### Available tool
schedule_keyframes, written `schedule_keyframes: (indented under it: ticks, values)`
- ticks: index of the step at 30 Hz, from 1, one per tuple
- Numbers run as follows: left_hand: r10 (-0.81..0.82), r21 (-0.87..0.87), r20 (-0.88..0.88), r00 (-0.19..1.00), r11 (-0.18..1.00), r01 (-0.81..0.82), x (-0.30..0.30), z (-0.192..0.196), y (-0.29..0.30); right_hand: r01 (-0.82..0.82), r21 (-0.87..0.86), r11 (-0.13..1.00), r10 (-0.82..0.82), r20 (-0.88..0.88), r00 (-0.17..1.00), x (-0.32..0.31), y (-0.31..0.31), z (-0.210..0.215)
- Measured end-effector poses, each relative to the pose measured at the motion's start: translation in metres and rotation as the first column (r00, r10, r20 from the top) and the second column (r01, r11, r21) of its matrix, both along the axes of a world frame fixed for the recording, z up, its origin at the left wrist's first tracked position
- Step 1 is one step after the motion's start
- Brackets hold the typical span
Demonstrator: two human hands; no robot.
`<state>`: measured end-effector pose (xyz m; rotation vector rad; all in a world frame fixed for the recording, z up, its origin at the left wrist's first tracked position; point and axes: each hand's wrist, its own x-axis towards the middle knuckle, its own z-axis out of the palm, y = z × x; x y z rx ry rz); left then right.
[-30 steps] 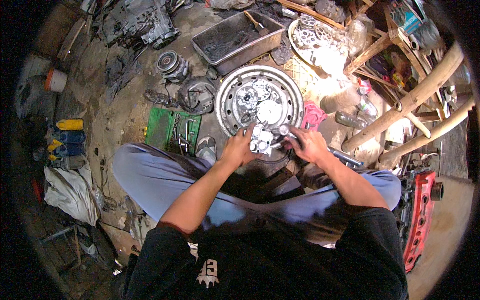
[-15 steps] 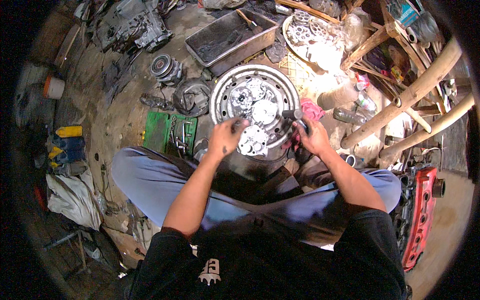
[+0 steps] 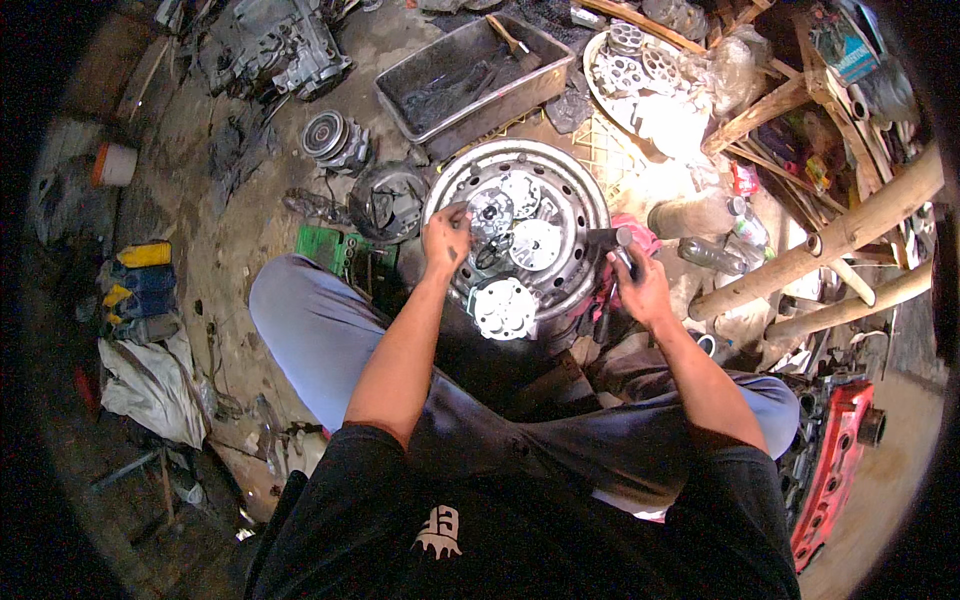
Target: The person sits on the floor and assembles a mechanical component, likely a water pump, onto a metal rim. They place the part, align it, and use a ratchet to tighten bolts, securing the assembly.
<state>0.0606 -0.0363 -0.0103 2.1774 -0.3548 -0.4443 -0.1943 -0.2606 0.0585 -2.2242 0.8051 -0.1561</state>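
My right hand [image 3: 642,286] is closed round the handle of a hammer [image 3: 604,240], whose dark cylindrical head stands over the right edge of a steel wheel rim [image 3: 588,190]. At the rim's left side is my left hand [image 3: 446,243], its fingers loosely bent and apart, nothing visibly held. The fingertips are close to a round metal part [image 3: 488,212]; contact is hard to make out. Beside that part lie a bright metal disc [image 3: 536,245] and another round piece. Nearest to me, a silver plate with holes [image 3: 504,309] sits at the rim's front edge.
A metal tray [image 3: 470,125] with a brush [image 3: 513,42] lies beyond the rim. Left of it are a pulley assembly [image 3: 332,139] and a green tool case [image 3: 335,249]. Wooden poles [image 3: 830,232], bottles [image 3: 710,256] and a red engine cover [image 3: 833,470] line the right.
My left hand has moved left and away from me, from above the silver plate toward the round part. The right hand, still gripping the hammer, has shifted slightly right. The view has shifted somewhat.
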Motion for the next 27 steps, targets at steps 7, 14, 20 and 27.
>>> schedule_keyframes:
  ticks: [7,14,20,27]
  values:
    - [0.021,-0.205,-0.275,0.961,0.975,-0.08,-0.006,0.007,-0.002,-0.012,0.033,0.999,0.01,0.067,0.998,0.013,-0.006,-0.008]
    - [-0.221,-0.159,0.296,0.929,0.948,0.276,-0.021,0.041,0.01,0.016,0.057,0.998,-0.021,0.08,0.997,0.023,-0.004,-0.009]
    - [-0.323,-0.128,0.45,0.833,0.899,0.418,-0.032,0.047,0.034,0.007,0.053,0.999,-0.006,-0.023,1.0,0.029,-0.003,-0.008]
    - [-0.291,-0.152,0.515,0.807,0.895,0.419,-0.032,0.047,0.037,0.001,0.023,1.0,-0.002,0.038,0.999,0.025,0.002,-0.012]
